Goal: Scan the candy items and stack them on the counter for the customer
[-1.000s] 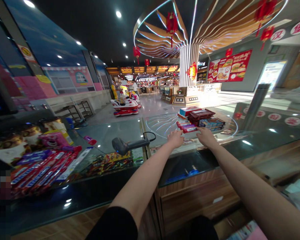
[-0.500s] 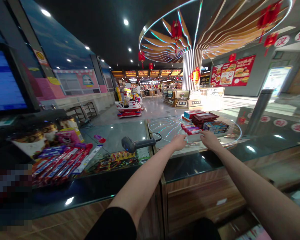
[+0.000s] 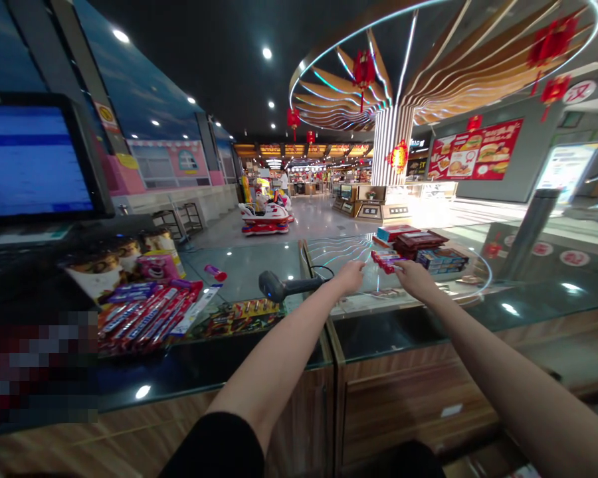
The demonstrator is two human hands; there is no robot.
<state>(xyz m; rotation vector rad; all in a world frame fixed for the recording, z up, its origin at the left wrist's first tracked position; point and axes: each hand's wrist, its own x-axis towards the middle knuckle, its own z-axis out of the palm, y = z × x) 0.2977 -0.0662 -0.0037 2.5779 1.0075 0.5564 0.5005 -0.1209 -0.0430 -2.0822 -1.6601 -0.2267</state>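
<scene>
While the left hand (image 3: 349,277) has drawn clear of the red candy rolls (image 3: 385,261), the right hand (image 3: 413,279) stays at their near end.
Left fingers half curled, seemingly empty; rolls on the glass counter (image 3: 339,245); right fingers slightly bent, grip unclear, beside blue boxes (image 3: 442,260).

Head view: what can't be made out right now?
All head view:
- Monitor text: blurred; left side cut off by frame edge.
- Contents of pixelated patch, lower left: masked.
- Whether right hand touches red-and-purple packs: too small, blurred.
- Food poster fine print: too small.
</scene>
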